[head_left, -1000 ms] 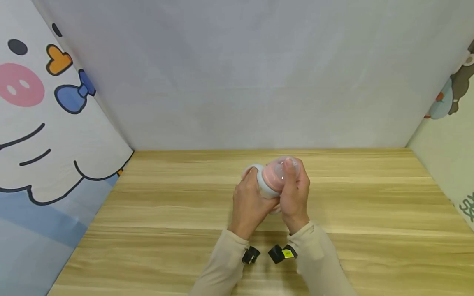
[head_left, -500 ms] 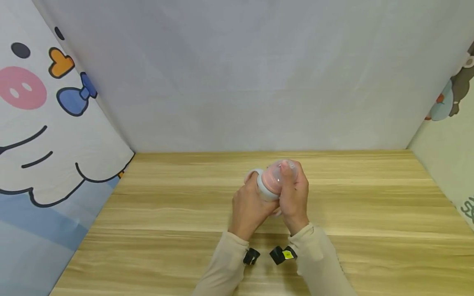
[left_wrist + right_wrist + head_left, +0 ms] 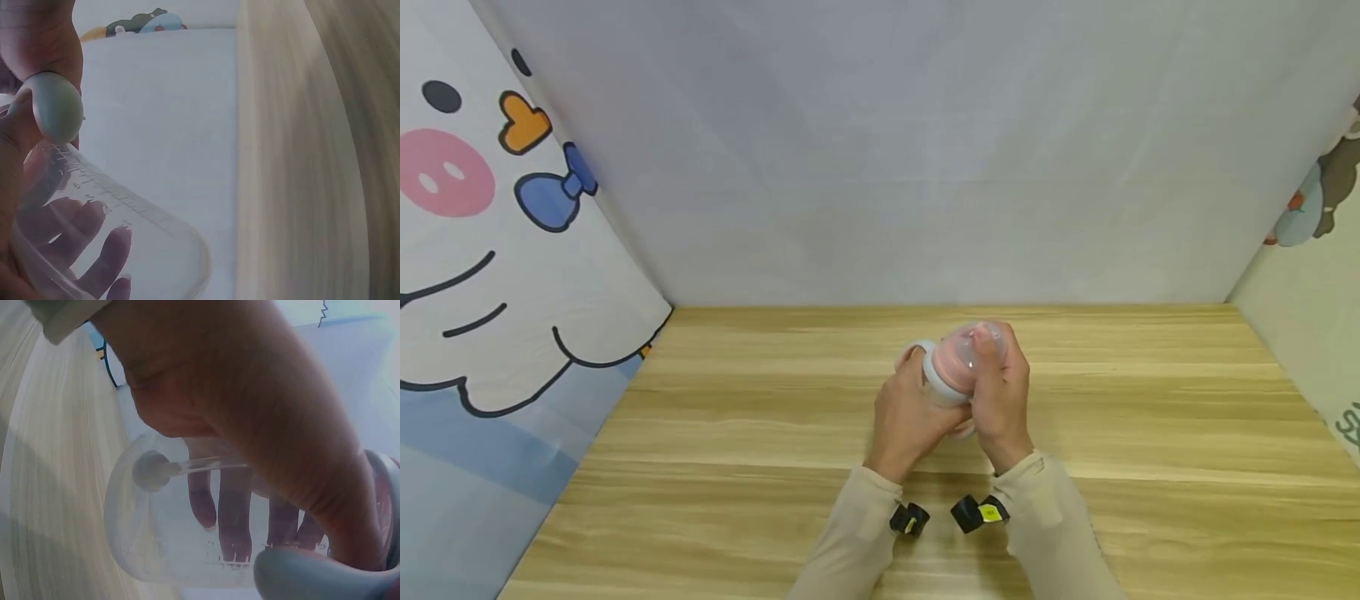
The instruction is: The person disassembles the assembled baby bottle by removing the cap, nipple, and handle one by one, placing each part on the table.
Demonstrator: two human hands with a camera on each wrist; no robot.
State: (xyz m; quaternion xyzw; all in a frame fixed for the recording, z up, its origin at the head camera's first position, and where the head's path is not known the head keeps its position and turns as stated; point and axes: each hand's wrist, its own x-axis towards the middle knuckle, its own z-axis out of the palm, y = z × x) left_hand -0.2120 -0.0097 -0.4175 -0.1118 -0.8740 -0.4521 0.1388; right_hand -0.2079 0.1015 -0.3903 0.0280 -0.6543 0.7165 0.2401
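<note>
Above the table a baby bottle is held tilted in both hands, its pink top [image 3: 951, 362] toward the right and the far side. My left hand [image 3: 910, 421] grips the clear body [image 3: 156, 244], which carries scale marks; its fingers show through the wall, and its thumb passes through a pale grey-green handle [image 3: 57, 107]. Inside hangs a straw with a round grey weight [image 3: 151, 471]. My right hand [image 3: 1003, 404] holds the clear dome cap [image 3: 973, 327] over the pink top, with its thumb laid on the cap. That hand partly hides the cap.
The wood-grain table [image 3: 737, 433] spreads around both hands. Behind it stands a plain pale backdrop [image 3: 925, 167]. A cartoon-printed panel [image 3: 490, 317] borders the left side, another printed panel [image 3: 1307, 317] the right. Black camera mounts [image 3: 910, 519] sit at the wrists.
Both hands keep their grip on the bottle and its cap. Over the last half second the right hand and wrist have shifted slightly to the right; the bottle barely moves.
</note>
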